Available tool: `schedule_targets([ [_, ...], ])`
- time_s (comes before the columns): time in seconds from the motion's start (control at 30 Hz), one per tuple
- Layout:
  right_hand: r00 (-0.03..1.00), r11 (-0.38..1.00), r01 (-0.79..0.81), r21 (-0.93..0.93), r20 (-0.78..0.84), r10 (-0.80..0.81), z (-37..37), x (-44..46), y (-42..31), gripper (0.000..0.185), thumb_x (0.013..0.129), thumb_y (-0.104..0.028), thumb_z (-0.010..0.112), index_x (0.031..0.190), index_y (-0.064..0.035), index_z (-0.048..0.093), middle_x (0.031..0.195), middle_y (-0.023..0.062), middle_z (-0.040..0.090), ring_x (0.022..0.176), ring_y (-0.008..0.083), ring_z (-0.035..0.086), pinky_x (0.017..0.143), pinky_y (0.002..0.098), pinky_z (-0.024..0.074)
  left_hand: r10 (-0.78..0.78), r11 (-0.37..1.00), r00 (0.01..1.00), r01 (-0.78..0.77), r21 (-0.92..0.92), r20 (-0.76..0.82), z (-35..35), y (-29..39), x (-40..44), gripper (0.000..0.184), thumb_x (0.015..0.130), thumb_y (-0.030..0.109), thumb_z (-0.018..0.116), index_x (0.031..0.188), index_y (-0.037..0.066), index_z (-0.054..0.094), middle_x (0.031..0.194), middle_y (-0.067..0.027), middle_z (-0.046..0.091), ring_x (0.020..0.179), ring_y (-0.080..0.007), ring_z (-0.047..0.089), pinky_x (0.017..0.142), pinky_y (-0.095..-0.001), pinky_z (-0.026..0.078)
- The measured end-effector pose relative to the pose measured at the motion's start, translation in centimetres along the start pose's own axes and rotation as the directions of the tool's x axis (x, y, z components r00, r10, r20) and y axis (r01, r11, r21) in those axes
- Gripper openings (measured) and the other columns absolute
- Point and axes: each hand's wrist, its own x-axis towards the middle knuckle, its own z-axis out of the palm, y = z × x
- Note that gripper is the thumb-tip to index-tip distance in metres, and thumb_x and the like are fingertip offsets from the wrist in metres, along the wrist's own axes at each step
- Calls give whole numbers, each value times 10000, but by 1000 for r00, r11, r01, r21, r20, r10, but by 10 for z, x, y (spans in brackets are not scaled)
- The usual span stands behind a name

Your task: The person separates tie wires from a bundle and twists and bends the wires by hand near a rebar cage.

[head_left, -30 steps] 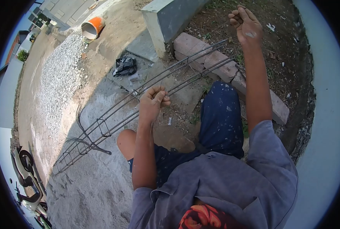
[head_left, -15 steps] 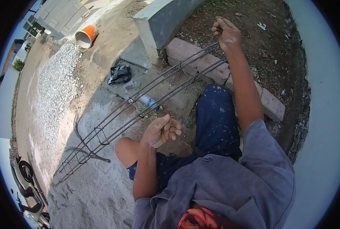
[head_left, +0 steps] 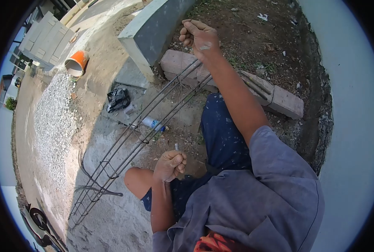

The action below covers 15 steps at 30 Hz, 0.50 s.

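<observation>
My right hand [head_left: 198,37] is raised over the pink block edging, its fingers pinched together. A thin wire [head_left: 180,82] seems to hang from it across the rebar cage. Nearer my body, my left hand [head_left: 170,165] is closed in a fist above my knee; a small pale tip shows just above it, and what the fingers hold is hidden. The long rebar cage [head_left: 126,147] lies diagonally from the lower left to beneath my right forearm, its near end resting on the pink blocks [head_left: 287,101]. A bundle of dark tie wire [head_left: 96,189] lies across its far end.
A plastic bottle [head_left: 152,123] and a black plastic bag [head_left: 118,100] lie beside the cage. Farther off are an orange bucket [head_left: 76,63] on its side and a gravel heap [head_left: 54,113]. A low concrete wall [head_left: 147,38] stands ahead, a pale wall [head_left: 350,126] at right.
The view has turned, so the surroundings have shifted. My left hand has gone from loosely curled to a closed fist. My right hand stays pinched and has moved left in view.
</observation>
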Motion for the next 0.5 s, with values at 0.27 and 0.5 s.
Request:
schedule_targets([
  [0.27,952,972,-161,-172,232,199,55,-46,15,523,919,-198,617,1337,54,429,1116,167,621,967,182,624,694,269,531,448,805,826,-205,557,-343,13,33,17,209,921,165,611,989,-29,650,807,-45,629,667,-107,582,609,-248,501],
  [0.5,685,767,-337,-546,417,597,71,-158,99,302,914,-151,587,1135,53,615,905,81,677,777,91,605,681,246,493,621,705,737,-377,601,-266,-17,91,43,230,954,188,561,1016,-19,640,839,-36,625,714,-102,584,670,-252,501],
])
